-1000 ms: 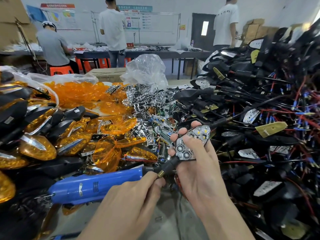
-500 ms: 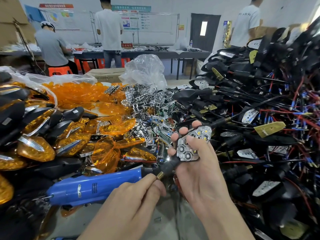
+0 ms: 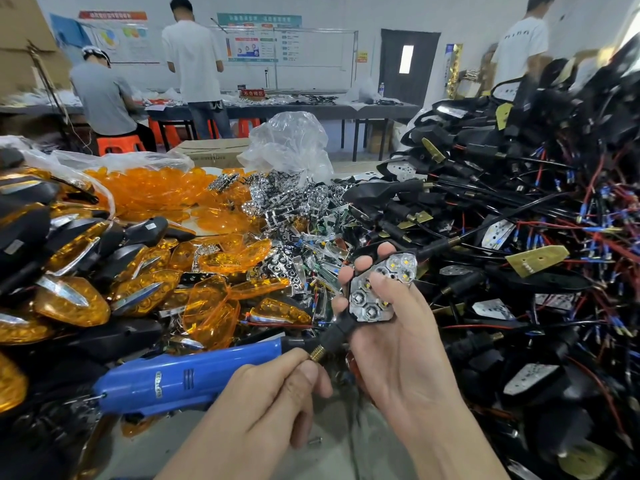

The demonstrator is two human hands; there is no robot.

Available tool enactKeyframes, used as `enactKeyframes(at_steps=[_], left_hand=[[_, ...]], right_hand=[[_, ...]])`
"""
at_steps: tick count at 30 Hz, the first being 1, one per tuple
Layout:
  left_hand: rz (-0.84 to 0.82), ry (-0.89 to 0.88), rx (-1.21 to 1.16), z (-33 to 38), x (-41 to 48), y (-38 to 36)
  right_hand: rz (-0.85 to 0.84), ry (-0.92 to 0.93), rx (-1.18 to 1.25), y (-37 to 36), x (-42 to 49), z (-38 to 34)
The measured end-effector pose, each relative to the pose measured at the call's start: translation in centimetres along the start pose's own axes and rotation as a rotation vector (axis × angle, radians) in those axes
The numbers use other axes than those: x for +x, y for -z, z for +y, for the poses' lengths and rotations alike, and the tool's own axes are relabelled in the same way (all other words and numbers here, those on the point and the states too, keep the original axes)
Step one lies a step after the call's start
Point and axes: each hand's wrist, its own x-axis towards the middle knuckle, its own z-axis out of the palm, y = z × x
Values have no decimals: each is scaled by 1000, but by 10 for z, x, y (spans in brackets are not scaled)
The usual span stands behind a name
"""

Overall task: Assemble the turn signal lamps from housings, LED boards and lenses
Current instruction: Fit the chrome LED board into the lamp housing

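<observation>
Head view: the right hand (image 3: 398, 348) cradles a half-built lamp (image 3: 367, 306) near the middle of the scene, face up. The fingers curl round the black housing from behind and the thumb lies across the shiny LED face, probably to keep the board seated while it is checked or fastened. The left hand (image 3: 270, 403) pinches the brass end of the lamp's stem (image 3: 337, 332) between thumb and forefinger, which steadies the part against twisting. A blue driver (image 3: 187, 375) runs out to the left from under that hand; I cannot tell whether the hand grips it too. No lens is on this lamp yet, so it looks about midway.

Supplies sit within reach:
- Orange lenses (image 3: 156, 188) are heaped far left.
- Silver reflectors (image 3: 294, 202) lie in the far middle, below a plastic bag (image 3: 291, 143).
- Wired housings (image 3: 502, 209) are piled high on the right.
- Finished lamps (image 3: 69, 299) are stacked near left.

A loose screw (image 3: 314, 441) lies on the table (image 3: 346, 455) between the wrists. The tangled wires on the right could snag a pull. Loose lenses just left of the hands crowd the driver's path. Three people work at far benches, well apart from all this
</observation>
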Motion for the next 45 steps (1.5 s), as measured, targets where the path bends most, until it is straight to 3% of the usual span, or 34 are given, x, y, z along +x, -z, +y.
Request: enactKeyframes(at_steps=[5,9,15,33,40,45], left_hand=[[6,33,-34,0,-1,2],[140,62,-140,3,1,3],[201,144,-426,16,7,-7],[216,148,-403,17,7,-3],[224,130,-402,19,6,-5],[222,165,-355,15,6,-4]], right_hand=[[27,23,-69,-1,0,2],[-13,2,-158,-1,-3,9],[-88,-210,-374,-2,-10,25],[-124,-350,-259,4,-7,33],[-26,-146,-441,4,-8,39],[-29,-161,-370,5,-7,38]])
